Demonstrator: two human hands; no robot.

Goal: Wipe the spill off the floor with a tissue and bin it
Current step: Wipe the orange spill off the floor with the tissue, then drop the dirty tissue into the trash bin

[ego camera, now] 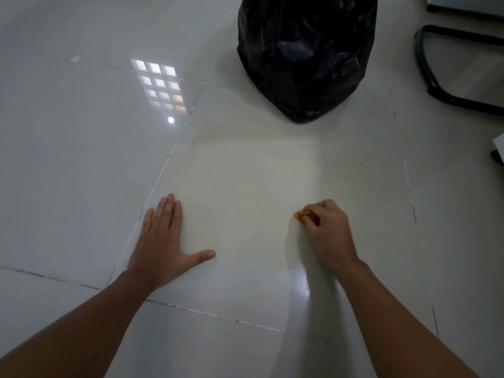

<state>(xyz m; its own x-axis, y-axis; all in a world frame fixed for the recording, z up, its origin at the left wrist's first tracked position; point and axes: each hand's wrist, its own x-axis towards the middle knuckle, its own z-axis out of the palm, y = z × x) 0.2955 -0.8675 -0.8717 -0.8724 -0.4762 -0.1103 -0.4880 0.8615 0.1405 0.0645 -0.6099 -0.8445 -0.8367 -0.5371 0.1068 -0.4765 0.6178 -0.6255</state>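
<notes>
Lower right of centre, the right hand point(326, 230) curls its fingers round a small crumpled tissue point(303, 215), stained orange-brown, against the glossy floor point(245, 173). The left hand point(161, 241) lies flat at lower left, fingers together, thumb spread. A black bin bag point(302, 55) stands at upper centre.

Count: two hands, left hand point(161, 241) flat on floor, right hand point(326, 227) curled round one orange-stained tissue point(303, 214). One black bin bag point(305, 55). One black chair base point(458, 66), partly out of view. One window reflection point(161, 85) on the tiles, twelve panes, plus one round light spot point(171, 120).
</notes>
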